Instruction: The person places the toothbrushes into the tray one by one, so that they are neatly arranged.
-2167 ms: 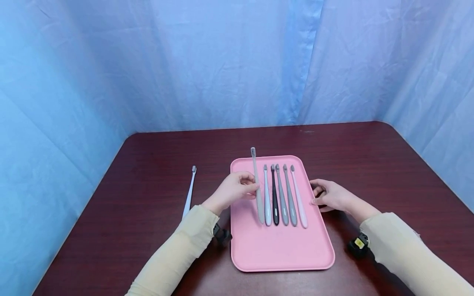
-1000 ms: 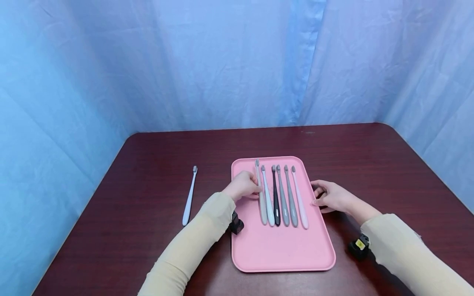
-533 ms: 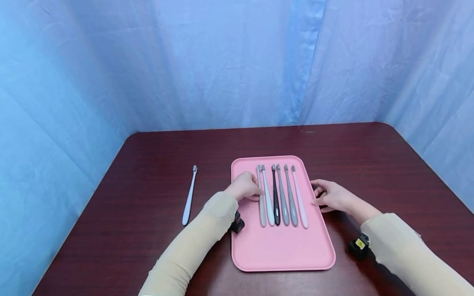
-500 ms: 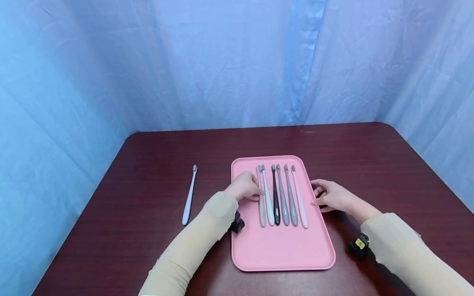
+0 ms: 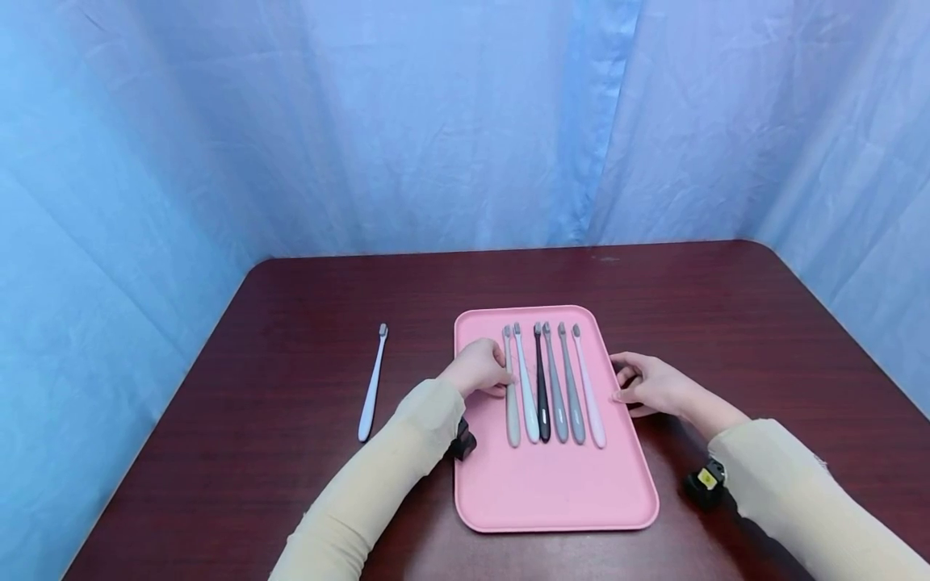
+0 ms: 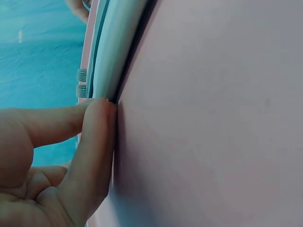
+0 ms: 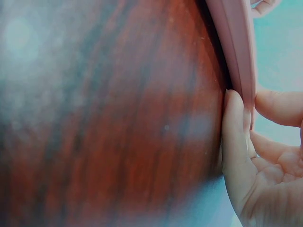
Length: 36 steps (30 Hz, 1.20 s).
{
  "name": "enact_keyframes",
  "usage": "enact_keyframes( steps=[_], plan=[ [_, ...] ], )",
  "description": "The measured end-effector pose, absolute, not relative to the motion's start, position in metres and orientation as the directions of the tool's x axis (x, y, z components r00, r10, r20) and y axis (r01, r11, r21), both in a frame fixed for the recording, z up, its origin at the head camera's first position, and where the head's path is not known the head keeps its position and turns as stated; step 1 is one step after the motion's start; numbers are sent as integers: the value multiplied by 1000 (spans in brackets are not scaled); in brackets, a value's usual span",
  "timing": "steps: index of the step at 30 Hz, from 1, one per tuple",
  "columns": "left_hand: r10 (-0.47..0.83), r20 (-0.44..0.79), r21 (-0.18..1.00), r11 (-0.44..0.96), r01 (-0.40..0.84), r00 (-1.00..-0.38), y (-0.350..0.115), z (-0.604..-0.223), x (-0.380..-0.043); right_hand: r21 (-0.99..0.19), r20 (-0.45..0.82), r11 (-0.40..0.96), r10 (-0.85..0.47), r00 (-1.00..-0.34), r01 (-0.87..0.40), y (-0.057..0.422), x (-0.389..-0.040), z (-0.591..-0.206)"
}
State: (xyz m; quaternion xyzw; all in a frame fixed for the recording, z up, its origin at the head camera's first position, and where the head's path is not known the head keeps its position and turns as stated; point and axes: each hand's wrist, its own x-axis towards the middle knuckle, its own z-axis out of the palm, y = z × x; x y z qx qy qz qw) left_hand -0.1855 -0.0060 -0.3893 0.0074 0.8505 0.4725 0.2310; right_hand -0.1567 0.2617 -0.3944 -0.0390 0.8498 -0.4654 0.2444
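Note:
My left hand [image 5: 478, 367] pinches a grey toothbrush [image 5: 513, 424] by its handle, at the left end of a row on a pink tray [image 5: 552, 492]. The left wrist view shows its thick handle [image 6: 118, 42] held between thumb and fingertip, close over the tray surface. To its right lie a pale blue toothbrush [image 5: 528, 403], a black one [image 5: 542, 403], two grey ones and a pale pink one [image 5: 591, 403], heads away from me. My right hand [image 5: 650, 383] grips the tray's right rim [image 7: 239, 47], thumb and fingers on either side of it.
Left of the tray, a pale blue-white toothbrush [image 5: 372, 391] lies alone on the dark red-brown table [image 5: 305, 347]. Blue curtains [image 5: 450, 129] hang behind and at both sides. Black wrist cameras [image 5: 703, 484] sit on both wrists.
The left hand has lowered the grey toothbrush into the row, drawn it nearer, and lately shifted it slightly left. The pale blue toothbrush beside it has tilted. The right hand holds still.

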Motion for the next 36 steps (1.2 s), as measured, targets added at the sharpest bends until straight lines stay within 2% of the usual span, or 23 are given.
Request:
enact_keyframes(
  steps=[12,21,30,36],
  plan=[
    [239,-374,833,512,-211,-896,-12,-388,-185,-809,-386,563,-290,-876,170,261,-156,-396],
    [271,-294,846,521,-118,-916,-22,-365,-186,-813,-382,558,-291,-877,169,262,-156,-396],
    [286,-290,886,440,-144,-913,-29,-348,-189,-813,-377,559,-288,-880,165,265,-154,-395],
    [289,-280,875,469,-120,-916,-38,-340,-188,-813,-378,559,-289,-880,166,266,-153,-396]
  ],
)
